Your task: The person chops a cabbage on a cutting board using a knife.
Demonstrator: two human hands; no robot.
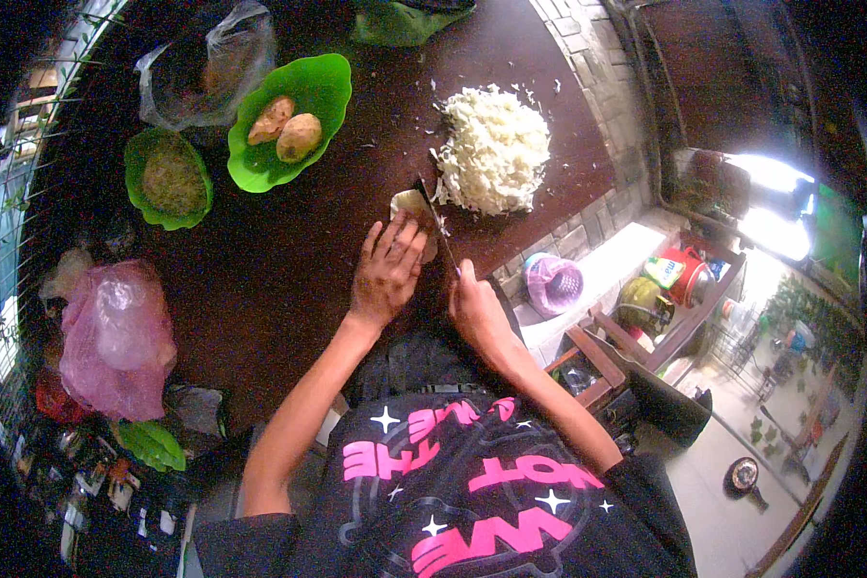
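Note:
My left hand (390, 270) presses its fingers over a pale peeled piece of vegetable (410, 202) on the dark brown table (289, 250). In my right hand (476, 304) is a knife (439, 220) with a dark blade, gripped by its handle. The blade stands along the right side of the pale piece, close to the left fingers. Part of the piece is hidden under my hand. Just beyond the knife, to the right, lies a large heap of white vegetable shreds (496, 149), with stray bits scattered around it.
Two brownish tubers (300, 138) lie in a green leaf-shaped dish (329, 87). Left of it are a smaller green dish (137, 173) with grainy contents and a clear plastic bag (202, 72). A pink plastic bag (116, 337) sits at left. A purple basket (554, 286) stands at right.

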